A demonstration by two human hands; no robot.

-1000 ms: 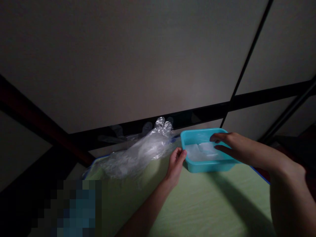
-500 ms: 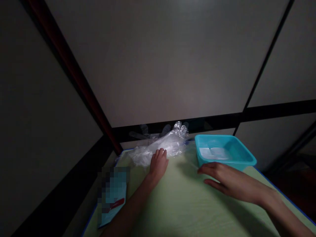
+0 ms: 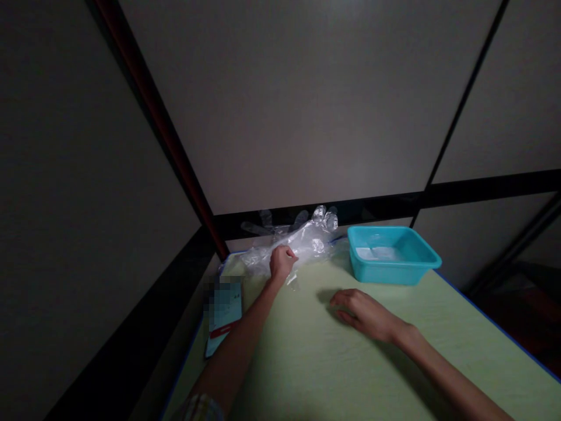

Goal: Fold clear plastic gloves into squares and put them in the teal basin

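Clear disposable plastic gloves (image 3: 313, 238) lie in a crumpled heap at the back of the table, some of their fingers standing up against the panel. At the heap's front edge, my left hand (image 3: 282, 262) is closed in a pinch on a plastic glove, and a bit of clear film hangs just below the fingers. My right hand (image 3: 362, 313) hovers over the table in front of the basin, fingers bent and thumb apart, holding nothing visible. A turquoise plastic basin (image 3: 390, 273) stands beyond it, with something whitish inside.
A light blue flat packet or booklet (image 3: 228, 307) with a red band, partly pixelated, lies by the left edge. The table (image 3: 333, 368) has a pale green top with blue edging. Grey panels (image 3: 315, 117) rise directly behind it.
My left hand has closed into a pinch on the film. My right hand has moved left and away from the basin. The view has shifted slightly.
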